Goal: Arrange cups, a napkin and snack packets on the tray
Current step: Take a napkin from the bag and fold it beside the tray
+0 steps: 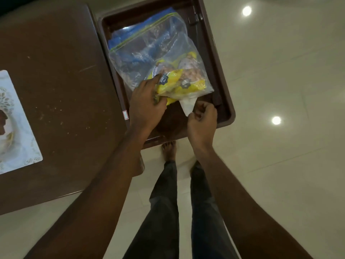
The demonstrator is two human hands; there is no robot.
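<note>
The dark brown rectangular plastic tray (219, 79) is uniform in colour and carries a small white sticker with a red border (125, 115) on its left edge. The clear zip-top plastic bag (149, 43) shows a blue tint and a yellow-green seal strip. The yellow snack packets (177, 85) bear dark blue badges with white print and beige-brown product pictures. The folded paper napkin (187, 106) is plain white. The dark brown table top (56, 81) shows pale scratches and specks. The white placemat (20, 128) has a gold lace-like ornamental pattern. The glossy floor tiles (280, 71) are cream. The trousers (164, 202) are dark grey.
</note>
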